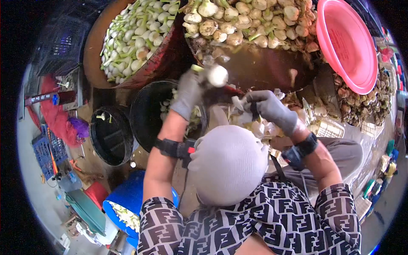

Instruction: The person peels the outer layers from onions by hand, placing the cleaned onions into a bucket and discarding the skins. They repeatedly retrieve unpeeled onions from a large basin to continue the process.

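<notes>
My left hand (pixel 188 94), in a grey glove and slightly blurred, is closed on a peeled white garlic bulb (pixel 217 76) with a short green stem. To the right, my right hand (pixel 272 109), gloved too, has its fingers curled round a small dark object (pixel 254 109) that I cannot make out. A loose piece of pale skin (pixel 238 103) shows by its fingertips. Unpeeled garlic bulbs (pixel 242 21) are heaped above the hands, at the brown basin's (pixel 272 66) far side. Peeled bulbs (pixel 142 40) fill the container at the upper left.
Below my left hand is a black bucket (pixel 146 111) with some garlic pieces in it. A black tub (pixel 111 140) stands left of it, and a blue bucket (pixel 136 189) lower down. A pink basin (pixel 348 46) leans at the upper right, above more garlic (pixel 365 100).
</notes>
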A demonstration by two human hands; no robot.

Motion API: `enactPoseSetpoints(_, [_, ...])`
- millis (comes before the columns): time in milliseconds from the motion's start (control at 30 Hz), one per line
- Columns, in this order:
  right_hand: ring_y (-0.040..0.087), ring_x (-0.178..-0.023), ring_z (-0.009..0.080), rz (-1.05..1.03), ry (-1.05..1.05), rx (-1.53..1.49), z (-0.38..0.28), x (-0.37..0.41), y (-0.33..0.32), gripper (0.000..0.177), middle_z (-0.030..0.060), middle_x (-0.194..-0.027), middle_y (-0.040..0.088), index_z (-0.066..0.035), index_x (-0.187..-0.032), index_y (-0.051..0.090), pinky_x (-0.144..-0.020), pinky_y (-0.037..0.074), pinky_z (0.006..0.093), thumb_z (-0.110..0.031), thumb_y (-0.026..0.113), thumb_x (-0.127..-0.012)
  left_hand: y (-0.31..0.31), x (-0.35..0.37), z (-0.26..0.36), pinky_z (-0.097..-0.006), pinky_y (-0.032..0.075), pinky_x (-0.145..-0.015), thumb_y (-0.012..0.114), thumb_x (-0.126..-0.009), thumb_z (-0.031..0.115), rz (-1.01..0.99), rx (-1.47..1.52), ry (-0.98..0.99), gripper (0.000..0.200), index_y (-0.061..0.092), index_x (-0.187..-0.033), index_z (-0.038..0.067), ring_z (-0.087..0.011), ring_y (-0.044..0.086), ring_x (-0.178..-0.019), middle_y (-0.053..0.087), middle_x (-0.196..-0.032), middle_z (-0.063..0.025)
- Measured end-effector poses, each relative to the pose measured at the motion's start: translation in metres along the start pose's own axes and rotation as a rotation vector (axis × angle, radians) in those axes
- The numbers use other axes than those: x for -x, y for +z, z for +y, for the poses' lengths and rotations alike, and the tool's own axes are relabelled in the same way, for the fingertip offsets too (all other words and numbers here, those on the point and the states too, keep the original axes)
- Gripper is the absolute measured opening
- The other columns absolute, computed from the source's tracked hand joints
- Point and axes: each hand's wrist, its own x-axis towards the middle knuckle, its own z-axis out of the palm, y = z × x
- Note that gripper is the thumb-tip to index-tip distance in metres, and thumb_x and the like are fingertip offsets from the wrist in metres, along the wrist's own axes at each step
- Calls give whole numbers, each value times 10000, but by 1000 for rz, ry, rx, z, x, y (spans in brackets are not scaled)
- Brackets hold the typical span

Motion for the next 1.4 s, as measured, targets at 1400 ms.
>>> enactPoseSetpoints(1400, [500,-569,93,296,-197,-167,18,-47,-2,141,32,-717,564,35,-802,585,-492,424,231,-95,533,-807,45,17,7,-355,393,-908,711,-666,209,-55,-455,531,571,470,-1160,56,-309,503,-1058,524,-1131,-156])
